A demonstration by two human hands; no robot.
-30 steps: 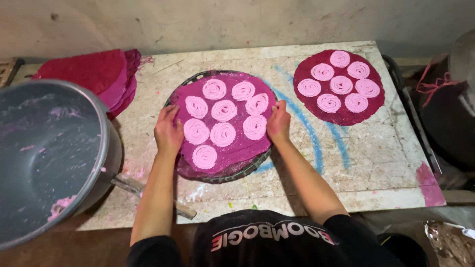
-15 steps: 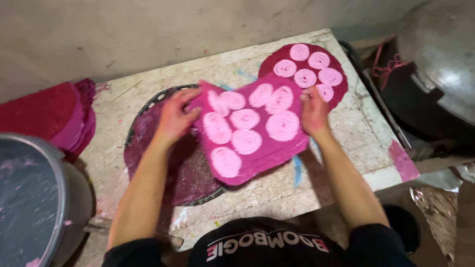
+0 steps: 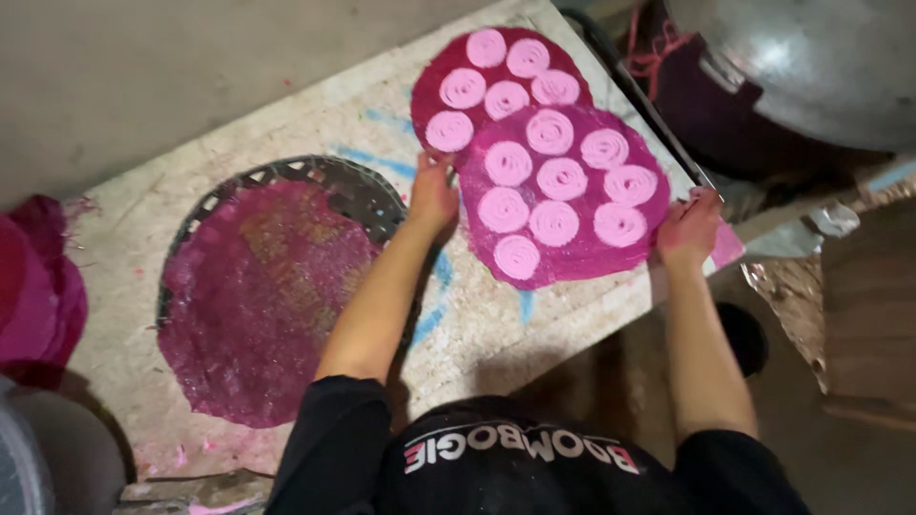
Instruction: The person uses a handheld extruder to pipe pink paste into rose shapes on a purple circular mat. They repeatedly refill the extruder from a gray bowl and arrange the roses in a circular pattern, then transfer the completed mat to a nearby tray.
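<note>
My left hand (image 3: pixel 434 194) grips the left edge of a round magenta mat (image 3: pixel 477 195) that carries several pink spiral dough coils (image 3: pixel 561 178). The right edge of that mat is held by my right hand (image 3: pixel 689 229). The mat partly overlaps a second magenta mat (image 3: pixel 434 67) with several pink coils at the table's far right. Left of my hands lies a round dark wire tray (image 3: pixel 353 191) covered by a bare, stained magenta mat (image 3: pixel 267 296).
A stack of magenta mats (image 3: pixel 38 286) sits at the left edge of the stained stone table (image 3: pixel 286 124). A large metal bowl (image 3: pixel 811 67) stands off the table to the right. The rim of a grey basin (image 3: pixel 29 467) shows at bottom left.
Both hands lifted the coil-covered mat off the wire tray and carried it right, over the edge of the other filled mat. The view swung right with them.
</note>
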